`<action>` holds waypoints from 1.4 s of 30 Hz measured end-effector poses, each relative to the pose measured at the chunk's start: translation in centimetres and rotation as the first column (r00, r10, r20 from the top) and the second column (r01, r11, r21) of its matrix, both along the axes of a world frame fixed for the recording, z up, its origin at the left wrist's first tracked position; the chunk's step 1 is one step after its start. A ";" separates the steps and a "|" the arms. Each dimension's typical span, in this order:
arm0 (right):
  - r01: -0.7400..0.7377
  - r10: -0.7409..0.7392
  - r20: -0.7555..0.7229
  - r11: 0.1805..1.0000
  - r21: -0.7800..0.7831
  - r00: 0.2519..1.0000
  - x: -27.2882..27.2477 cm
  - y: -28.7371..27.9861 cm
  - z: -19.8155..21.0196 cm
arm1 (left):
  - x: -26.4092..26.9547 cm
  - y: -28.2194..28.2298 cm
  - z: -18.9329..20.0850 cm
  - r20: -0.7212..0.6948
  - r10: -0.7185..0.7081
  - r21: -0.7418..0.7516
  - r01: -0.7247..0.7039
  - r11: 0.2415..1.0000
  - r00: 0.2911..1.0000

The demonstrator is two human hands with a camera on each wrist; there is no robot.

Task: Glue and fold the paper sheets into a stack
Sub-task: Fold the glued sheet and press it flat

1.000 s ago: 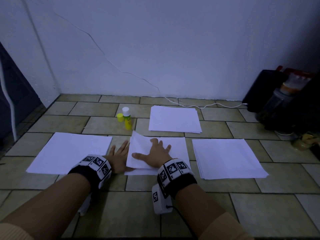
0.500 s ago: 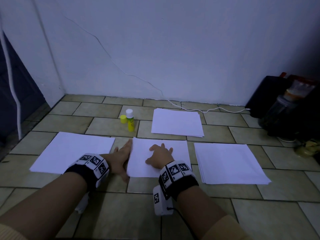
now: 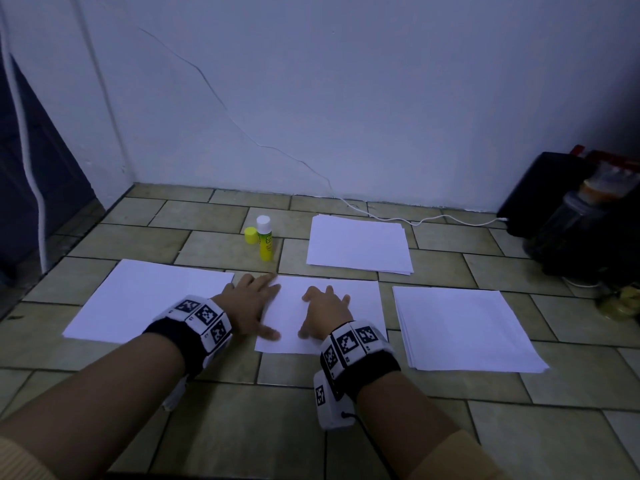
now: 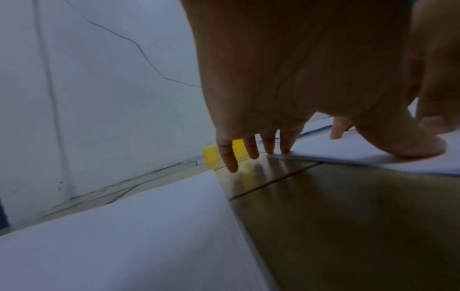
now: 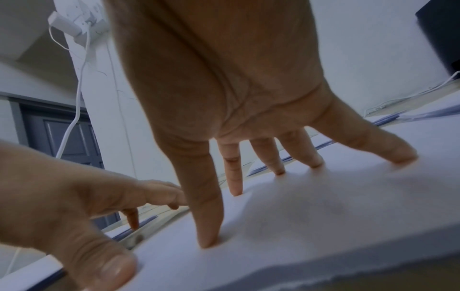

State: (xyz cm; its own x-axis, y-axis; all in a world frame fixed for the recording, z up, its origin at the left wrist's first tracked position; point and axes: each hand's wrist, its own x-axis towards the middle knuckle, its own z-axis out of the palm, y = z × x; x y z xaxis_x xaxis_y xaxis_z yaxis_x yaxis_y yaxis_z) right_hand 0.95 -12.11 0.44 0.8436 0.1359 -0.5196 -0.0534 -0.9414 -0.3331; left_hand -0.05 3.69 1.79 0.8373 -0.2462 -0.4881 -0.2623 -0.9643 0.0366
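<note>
The folded sheet (image 3: 322, 313), thin, limp & slippery on tile, is pinned flat by the left hand (image 3: 249, 306) & right hand (image 3: 323, 315), fingers spread; best lifted at an edge.

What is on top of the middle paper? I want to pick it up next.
Both hands rest on the middle paper: left hand along its left edge, right hand pressing fingertips into it. What lies beneath the paper is hidden.
</note>
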 end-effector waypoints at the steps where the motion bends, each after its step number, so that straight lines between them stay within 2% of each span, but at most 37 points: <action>1: -0.004 0.004 -0.001 1.000 -0.001 1.000 0.0 0.0 0.0 | 0.0 0.0 -0.1 0.000 -0.022 0.032 0.022 0.999 1.000; 5: -0.002 0.002 0.008 1.000 -0.018 1.000 0.0 -0.1 -0.1 | 0.2 0.0 -0.3 -0.030 -0.026 0.012 0.027 1.000 0.999; 9: -0.006 0.014 0.080 0.995 -0.099 0.997 -0.5 0.0 0.3 | 0.2 -0.4 0.1 -0.039 -0.016 0.021 0.016 1.000 0.999; 15: -0.009 0.018 0.045 0.982 -0.186 0.999 -0.6 0.8 1.5 | -0.1 -0.7 0.1 -0.029 -0.025 0.073 0.027 0.997 0.999; 18: -0.069 0.097 0.101 0.965 -0.252 0.990 -1.1 2.3 2.5 | 0.0 -1.0 0.3 -0.017 -0.028 0.106 0.030 0.994 0.999; 21: -0.298 0.307 0.109 0.950 -0.094 0.945 -1.1 3.4 2.0 | 0.0 -1.1 0.1 0.010 -0.076 0.139 0.074 0.988 0.997; 23: -0.354 0.354 0.063 0.935 -0.011 0.933 -1.0 3.2 1.6 | 0.0 -1.0 -0.1 0.035 -0.132 0.202 0.122 0.972 0.991; 27: -0.341 0.346 0.054 0.936 -0.088 0.937 -0.3 0.1 2.0 | -0.1 -0.9 -0.1 0.028 -0.079 0.215 0.071 0.974 0.996; 35: -0.103 0.110 0.038 0.983 -0.155 0.993 1.7 -8.4 2.1 | -0.3 -0.6 -0.1 0.011 -0.081 0.179 0.078 0.981 0.997; 40: -0.074 0.088 0.056 0.974 -0.213 0.995 1.4 -8.0 2.3 | 0.2 -0.2 -0.1 -0.017 -0.122 0.236 0.122 0.964 0.992; 42: -0.045 0.063 0.095 0.982 -0.185 0.993 1.2 -7.5 2.2 | 0.4 0.2 0.3 -0.021 -0.130 0.226 0.132 0.965 0.991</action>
